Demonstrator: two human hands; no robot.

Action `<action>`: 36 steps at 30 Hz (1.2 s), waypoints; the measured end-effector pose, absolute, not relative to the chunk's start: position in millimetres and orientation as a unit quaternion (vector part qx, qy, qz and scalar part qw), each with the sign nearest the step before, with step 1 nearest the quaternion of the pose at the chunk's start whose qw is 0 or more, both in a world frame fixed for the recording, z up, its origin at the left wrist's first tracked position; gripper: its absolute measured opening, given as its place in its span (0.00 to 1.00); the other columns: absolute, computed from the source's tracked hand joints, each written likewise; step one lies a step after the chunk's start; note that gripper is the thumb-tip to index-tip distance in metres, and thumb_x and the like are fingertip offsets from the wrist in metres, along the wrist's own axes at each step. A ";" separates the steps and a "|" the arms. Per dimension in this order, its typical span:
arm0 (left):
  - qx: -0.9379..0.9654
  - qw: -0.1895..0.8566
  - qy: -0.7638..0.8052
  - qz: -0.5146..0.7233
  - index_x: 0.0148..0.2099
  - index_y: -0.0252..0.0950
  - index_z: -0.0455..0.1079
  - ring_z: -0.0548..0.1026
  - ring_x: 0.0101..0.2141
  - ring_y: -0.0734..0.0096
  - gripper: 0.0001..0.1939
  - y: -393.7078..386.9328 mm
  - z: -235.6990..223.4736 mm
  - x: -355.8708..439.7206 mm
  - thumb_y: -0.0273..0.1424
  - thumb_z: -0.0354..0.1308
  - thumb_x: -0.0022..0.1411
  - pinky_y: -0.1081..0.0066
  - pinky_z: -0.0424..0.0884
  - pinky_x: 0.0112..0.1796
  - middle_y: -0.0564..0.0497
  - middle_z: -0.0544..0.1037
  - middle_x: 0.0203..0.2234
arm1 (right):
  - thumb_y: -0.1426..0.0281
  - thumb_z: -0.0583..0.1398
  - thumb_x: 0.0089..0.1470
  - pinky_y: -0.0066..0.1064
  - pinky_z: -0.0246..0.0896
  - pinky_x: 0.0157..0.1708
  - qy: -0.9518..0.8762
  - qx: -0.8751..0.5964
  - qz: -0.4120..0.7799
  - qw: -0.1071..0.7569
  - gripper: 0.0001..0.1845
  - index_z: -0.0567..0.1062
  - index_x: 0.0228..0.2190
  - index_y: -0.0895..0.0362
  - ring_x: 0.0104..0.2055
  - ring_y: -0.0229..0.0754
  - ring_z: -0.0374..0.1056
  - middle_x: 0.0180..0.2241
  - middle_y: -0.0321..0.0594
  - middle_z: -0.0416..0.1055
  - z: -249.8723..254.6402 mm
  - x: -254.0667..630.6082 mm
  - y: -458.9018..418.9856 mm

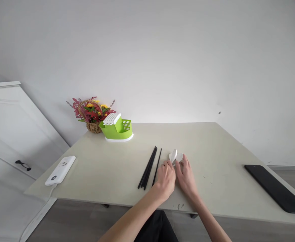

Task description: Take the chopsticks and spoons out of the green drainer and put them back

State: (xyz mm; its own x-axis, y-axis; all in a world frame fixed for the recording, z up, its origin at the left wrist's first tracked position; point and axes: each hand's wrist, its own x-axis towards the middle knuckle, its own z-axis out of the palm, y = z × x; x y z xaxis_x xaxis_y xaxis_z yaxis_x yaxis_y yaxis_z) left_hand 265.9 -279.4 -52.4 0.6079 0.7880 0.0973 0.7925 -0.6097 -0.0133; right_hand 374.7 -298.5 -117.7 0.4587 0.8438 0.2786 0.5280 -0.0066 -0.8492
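Note:
Several white spoons lie bunched at the middle of the table's near half, their bowls pointing away from me. One white spoon [173,155] is tilted up, and my left hand [166,178] is closed around its handle end. Just to the right, my right hand [185,175] has its thumb and fingers around another white spoon [179,157]; the handles are hidden under both hands. Left of my left hand lies a single black chopstick [158,161], close beside a bundle of several black chopsticks [149,168].
A green and white utensil holder [117,131] stands at the back left, in front of a wicker basket of flowers [94,127]. On the left edge lies a white power bank [60,170] with a cable. A black flat object [276,188] rests along the right edge.

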 end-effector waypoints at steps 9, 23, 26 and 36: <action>-0.907 0.071 -0.416 -0.006 0.60 0.26 0.68 0.77 0.41 0.50 0.26 -288.8 -55.1 269.5 0.19 0.59 0.58 0.60 0.77 0.37 0.33 0.76 0.45 | 0.45 0.48 0.66 0.50 0.51 0.70 -0.470 -0.712 0.235 0.466 0.47 0.47 0.74 0.59 0.75 0.57 0.43 0.75 0.49 0.44 -108.2 378.5 -304.7; -0.923 -0.156 -0.351 -0.019 0.70 0.37 0.59 0.68 0.60 0.47 0.41 -226.1 -10.1 210.6 0.56 0.57 0.65 0.57 0.71 0.54 0.36 0.66 0.63 | 0.48 0.52 0.66 0.55 0.53 0.68 -0.476 -0.739 0.193 0.435 0.44 0.45 0.74 0.49 0.75 0.60 0.44 0.75 0.43 0.44 -118.2 379.2 -341.6; -0.896 -0.014 -0.428 -0.116 0.68 0.34 0.63 0.63 0.64 0.48 0.33 -157.7 33.7 173.9 0.49 0.55 0.69 0.54 0.60 0.64 0.36 0.68 0.62 | 0.48 0.53 0.65 0.58 0.55 0.66 -0.457 -0.750 0.203 0.433 0.44 0.45 0.74 0.47 0.74 0.62 0.48 0.75 0.43 0.45 -120.3 382.0 -347.4; -0.722 0.175 -0.639 -0.200 0.72 0.32 0.58 0.64 0.63 0.38 0.31 -17.5 61.7 56.5 0.43 0.43 0.74 0.46 0.62 0.60 0.35 0.58 0.71 | 0.48 0.55 0.63 0.45 0.75 0.39 -0.398 -0.750 0.212 0.484 0.42 0.52 0.72 0.46 0.65 0.65 0.65 0.72 0.46 0.55 -113.3 379.5 -344.7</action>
State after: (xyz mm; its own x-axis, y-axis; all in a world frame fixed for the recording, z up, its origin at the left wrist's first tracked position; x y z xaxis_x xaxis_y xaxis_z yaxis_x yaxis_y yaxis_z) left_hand 56.5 -17.5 61.7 0.1042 0.8518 0.5133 0.9924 -0.1230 0.0026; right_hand 379.5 -344.7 -113.3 0.5927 0.8026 0.0671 0.3917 -0.2144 -0.8948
